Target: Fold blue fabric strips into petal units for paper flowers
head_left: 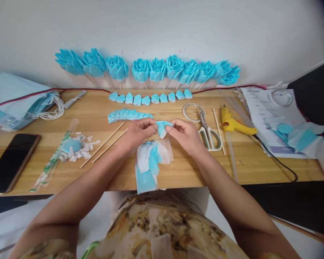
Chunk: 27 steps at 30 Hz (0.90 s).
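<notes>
Between my two hands is a small blue fabric petal [162,126] with a pale, pointed lower end. My left hand [139,131] pinches its left corner, and the fingertips of my right hand [185,133] grip its right side. Just below on the table lie loose blue and white fabric pieces [148,167], some hanging over the front edge. Behind my left hand, an overlapping strip of blue folded petals [128,115] rests on the wood. Farther back, a row of separate folded petals [137,100] runs across the table.
Finished blue fabric flowers [158,70] on sticks lean against the wall. Scissors [209,131], a tape roll [190,112] and a yellow glue gun [234,124] lie right. Wooden sticks [104,144], paper scraps [81,149] and a phone [12,162] are left.
</notes>
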Each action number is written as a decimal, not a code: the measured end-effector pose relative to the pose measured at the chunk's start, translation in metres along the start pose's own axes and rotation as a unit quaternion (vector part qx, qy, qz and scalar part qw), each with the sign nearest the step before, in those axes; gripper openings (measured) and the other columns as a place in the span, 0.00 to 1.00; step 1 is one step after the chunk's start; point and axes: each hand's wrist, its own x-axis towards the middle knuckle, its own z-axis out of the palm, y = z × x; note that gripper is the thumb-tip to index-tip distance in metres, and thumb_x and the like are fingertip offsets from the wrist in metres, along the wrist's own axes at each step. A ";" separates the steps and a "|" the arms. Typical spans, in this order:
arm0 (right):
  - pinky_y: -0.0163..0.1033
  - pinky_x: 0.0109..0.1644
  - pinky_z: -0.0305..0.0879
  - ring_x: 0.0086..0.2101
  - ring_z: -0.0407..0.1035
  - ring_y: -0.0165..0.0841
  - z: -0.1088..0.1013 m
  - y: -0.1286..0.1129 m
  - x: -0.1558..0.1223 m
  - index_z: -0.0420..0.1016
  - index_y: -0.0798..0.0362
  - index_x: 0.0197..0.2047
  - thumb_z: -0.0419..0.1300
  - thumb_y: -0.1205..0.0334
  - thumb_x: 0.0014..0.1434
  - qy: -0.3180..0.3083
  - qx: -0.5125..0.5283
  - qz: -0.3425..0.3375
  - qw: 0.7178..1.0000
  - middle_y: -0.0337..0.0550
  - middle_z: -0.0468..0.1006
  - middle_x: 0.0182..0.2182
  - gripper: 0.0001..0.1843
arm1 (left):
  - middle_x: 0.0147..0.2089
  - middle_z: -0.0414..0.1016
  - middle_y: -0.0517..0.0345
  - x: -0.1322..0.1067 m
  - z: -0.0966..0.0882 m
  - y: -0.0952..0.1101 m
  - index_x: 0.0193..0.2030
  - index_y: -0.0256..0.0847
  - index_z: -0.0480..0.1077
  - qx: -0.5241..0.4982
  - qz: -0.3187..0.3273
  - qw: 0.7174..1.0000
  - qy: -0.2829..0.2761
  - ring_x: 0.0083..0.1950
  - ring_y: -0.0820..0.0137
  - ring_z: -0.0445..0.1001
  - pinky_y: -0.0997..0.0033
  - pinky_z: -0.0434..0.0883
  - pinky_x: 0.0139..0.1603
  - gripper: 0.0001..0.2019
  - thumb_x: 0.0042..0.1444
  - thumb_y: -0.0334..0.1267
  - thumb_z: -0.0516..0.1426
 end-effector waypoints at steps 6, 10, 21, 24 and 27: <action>0.35 0.32 0.57 0.27 0.60 0.28 -0.001 0.000 0.000 0.73 0.52 0.28 0.65 0.52 0.58 0.000 -0.004 -0.002 1.000 0.35 0.68 0.23 0.14 | 0.26 0.72 0.59 0.001 -0.002 0.002 0.27 0.40 0.71 -0.023 0.003 1.000 0.015 0.27 0.74 0.64 0.72 0.64 0.30 0.15 0.54 0.49 0.63; 0.35 0.31 0.55 0.26 0.58 0.27 0.000 -0.001 -0.001 0.73 0.52 0.27 0.65 0.53 0.58 -0.003 -0.003 -0.004 1.000 0.34 0.66 0.23 0.13 | 0.26 0.71 0.59 0.002 -0.002 0.000 0.27 0.39 0.71 -0.022 0.009 1.000 0.008 0.27 0.74 0.63 0.72 0.63 0.31 0.14 0.53 0.47 0.64; 0.35 0.31 0.56 0.26 0.59 0.27 0.000 -0.001 0.000 0.74 0.52 0.29 0.64 0.54 0.58 -0.012 0.003 0.006 1.000 0.35 0.68 0.23 0.12 | 0.29 0.73 0.58 -0.001 -0.003 0.003 0.35 0.38 0.73 -0.021 -0.007 1.000 -0.011 0.30 0.72 0.67 0.71 0.66 0.32 0.13 0.53 0.47 0.61; 0.35 0.31 0.56 0.27 0.59 0.28 0.000 0.001 0.000 0.75 0.52 0.29 0.64 0.53 0.57 -0.014 0.002 0.010 1.000 0.35 0.68 0.23 0.12 | 0.28 0.71 0.60 -0.001 -0.002 0.004 0.34 0.38 0.73 -0.015 -0.005 1.000 -0.017 0.30 0.72 0.66 0.72 0.65 0.33 0.15 0.51 0.49 0.63; 0.35 0.31 0.55 0.27 0.58 0.28 0.000 0.004 0.000 0.74 0.52 0.29 0.66 0.51 0.56 -0.019 -0.001 0.015 1.000 0.35 0.67 0.23 0.14 | 0.29 0.71 0.61 -0.002 0.001 0.003 0.33 0.38 0.72 -0.023 -0.003 0.999 -0.022 0.30 0.74 0.65 0.72 0.63 0.33 0.17 0.49 0.51 0.66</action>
